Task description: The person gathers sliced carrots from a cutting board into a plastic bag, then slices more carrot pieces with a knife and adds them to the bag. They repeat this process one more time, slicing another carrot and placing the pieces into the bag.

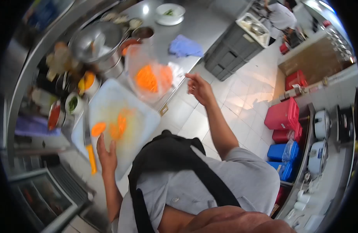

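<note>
1. Orange carrot pieces lie on our white cutting board, which we take as the landmark.
2. Our left hand rests at the board's near edge, fingers together and extended beside a carrot chunk; it holds nothing.
3. Our right hand hovers past the board's far right corner, fingers loosely spread and empty, beside a clear bag of shredded carrot.
4. A knife lies along the board's left edge.
5. We judge most carrot already bagged, with little left to cut.
</note>
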Tool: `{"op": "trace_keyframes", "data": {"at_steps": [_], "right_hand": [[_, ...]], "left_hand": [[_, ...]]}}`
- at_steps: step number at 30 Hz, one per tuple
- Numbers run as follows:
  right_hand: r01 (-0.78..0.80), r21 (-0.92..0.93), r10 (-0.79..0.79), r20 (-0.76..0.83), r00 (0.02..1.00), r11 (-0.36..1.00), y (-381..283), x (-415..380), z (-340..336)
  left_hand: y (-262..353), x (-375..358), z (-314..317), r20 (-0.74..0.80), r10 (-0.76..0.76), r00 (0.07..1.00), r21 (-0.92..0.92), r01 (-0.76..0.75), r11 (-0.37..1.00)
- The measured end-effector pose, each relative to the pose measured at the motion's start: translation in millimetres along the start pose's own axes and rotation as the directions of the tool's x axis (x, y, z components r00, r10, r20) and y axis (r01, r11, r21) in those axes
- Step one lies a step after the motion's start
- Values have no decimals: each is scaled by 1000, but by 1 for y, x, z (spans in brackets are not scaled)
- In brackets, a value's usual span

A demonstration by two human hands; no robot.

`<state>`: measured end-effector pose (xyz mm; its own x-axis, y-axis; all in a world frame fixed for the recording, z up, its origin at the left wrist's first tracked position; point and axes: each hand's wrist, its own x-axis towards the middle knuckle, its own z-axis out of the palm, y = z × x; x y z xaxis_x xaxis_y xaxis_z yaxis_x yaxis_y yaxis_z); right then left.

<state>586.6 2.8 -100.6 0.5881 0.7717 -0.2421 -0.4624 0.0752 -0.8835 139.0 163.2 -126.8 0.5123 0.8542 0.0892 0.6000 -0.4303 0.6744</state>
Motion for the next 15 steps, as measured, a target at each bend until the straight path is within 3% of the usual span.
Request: {"op": "trace_keyframes", "data": {"at_steps": [1,2,3,5,9,12,15], "right_hand": [[-81,-50,81,0,997,996,14,-16,-6],[-134,-110,133,-11,991,985,33,-30,-11],[-211,-160,215,11,976,964,47,-46,-7],[-367,-234,396,92,914,900,78,-69,10],[-493,-532,657,169,734,688,135,-98,58],[-411,-632,662,223,715,657,156,-109,84],[-472,-541,680,286,675,696,158,-102,100]], "left_hand": [[-29,-28,10,-17,7,1000,164,-5,987],[-45,-42,24,-19,-32,999,143,34,989],[-55,-55,39,-56,39,998,268,-22,963],[-25,-47,41,-68,98,993,345,-69,936],[-6,1,52,-42,116,992,357,-93,929],[-1,25,70,-73,161,984,318,-130,939],[13,52,83,-75,167,983,317,-136,939]]}}
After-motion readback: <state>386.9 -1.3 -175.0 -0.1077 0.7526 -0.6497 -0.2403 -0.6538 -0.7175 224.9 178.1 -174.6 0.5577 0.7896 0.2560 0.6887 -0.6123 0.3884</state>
